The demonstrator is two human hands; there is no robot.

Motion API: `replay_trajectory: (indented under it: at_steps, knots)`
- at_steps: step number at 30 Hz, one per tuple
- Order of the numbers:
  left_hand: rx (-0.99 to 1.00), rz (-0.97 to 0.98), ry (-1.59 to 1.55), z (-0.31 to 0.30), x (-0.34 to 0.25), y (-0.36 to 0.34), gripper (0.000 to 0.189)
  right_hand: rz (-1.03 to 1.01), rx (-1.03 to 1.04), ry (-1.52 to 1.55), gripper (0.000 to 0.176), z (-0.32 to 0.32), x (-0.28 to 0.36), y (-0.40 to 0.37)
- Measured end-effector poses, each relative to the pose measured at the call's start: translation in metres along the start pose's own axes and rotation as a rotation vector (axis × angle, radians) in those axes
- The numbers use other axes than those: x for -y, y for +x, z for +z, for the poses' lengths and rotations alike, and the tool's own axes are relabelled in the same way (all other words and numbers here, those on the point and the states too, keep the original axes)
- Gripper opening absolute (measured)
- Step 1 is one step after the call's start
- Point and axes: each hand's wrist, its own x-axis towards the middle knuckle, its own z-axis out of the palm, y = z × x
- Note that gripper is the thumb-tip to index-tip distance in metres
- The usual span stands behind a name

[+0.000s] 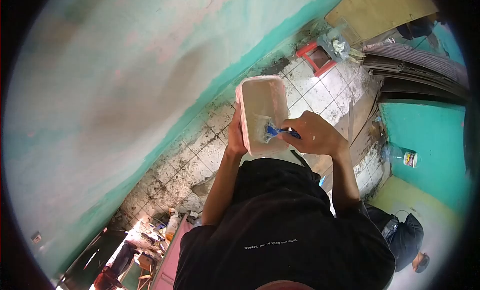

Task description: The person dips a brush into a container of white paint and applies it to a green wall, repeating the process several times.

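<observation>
My left hand (237,133) is closed on the left side of a rectangular whitish-pink tub (241,97), held in front of my body. A pale, wet-looking material (262,102) lies inside the tub. My right hand (315,133) is above the tub's right rim, with fingers wrapped round the handle of a blue paintbrush (273,131). The brush's pale-smeared head reaches into the tub, towards its near left part. Part of the handle is hidden by my fingers.
A patchy white and turquoise wall (165,85) runs along the left. Beyond the tub, a red stool (317,58) stands on dirty tiles (300,80). Stacked corrugated sheets (415,60) and a labelled plastic container (410,159) are at right. Another person (402,240) is at lower right.
</observation>
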Motion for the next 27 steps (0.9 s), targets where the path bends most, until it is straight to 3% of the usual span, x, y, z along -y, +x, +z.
replay_trajectory:
  at_steps: [4,7,14,19,20,21,22,23,24,25,27]
  knots:
    - [0.042,-0.118,-0.183,0.007,0.005,0.010,0.055,0.219,0.106,0.059,0.024,-0.007,0.010,-0.012]
    - [-0.046,-0.126,-0.085,0.017,0.007,0.015,0.055,0.197,0.015,0.032,0.023,0.001,0.000,-0.021]
    - [0.080,-0.241,-0.124,0.018,0.023,0.045,0.052,0.198,-0.088,0.041,0.024,-0.012,-0.019,-0.045]
    - [0.162,-0.132,-0.199,0.030,0.026,0.079,0.052,0.138,-0.277,0.331,0.015,-0.028,-0.041,-0.054]
    - [0.443,0.019,-0.157,0.058,0.025,0.074,0.053,0.060,-0.360,0.359,0.014,-0.027,-0.048,-0.052]
    - [0.467,0.027,-0.143,0.051,0.029,0.084,0.053,0.043,-0.379,0.345,0.014,-0.030,-0.056,-0.050]
    - [0.381,0.145,0.049,0.032,0.035,0.094,0.053,0.052,-0.384,0.376,0.015,-0.031,-0.060,-0.052]
    - [0.289,0.269,0.238,0.051,0.030,0.098,0.054,0.056,-0.387,0.408,0.015,-0.034,-0.067,-0.050]
    - [0.498,0.508,0.322,0.074,0.032,0.094,0.055,0.012,-0.423,0.461,0.012,-0.039,-0.079,-0.046]
    - [0.531,0.537,0.336,0.081,0.029,0.106,0.055,-0.071,-0.473,0.503,0.013,-0.045,-0.092,-0.040]
    - [0.339,0.072,-0.136,0.087,0.020,0.127,0.053,-0.086,-0.488,0.644,0.012,-0.063,-0.104,-0.029]
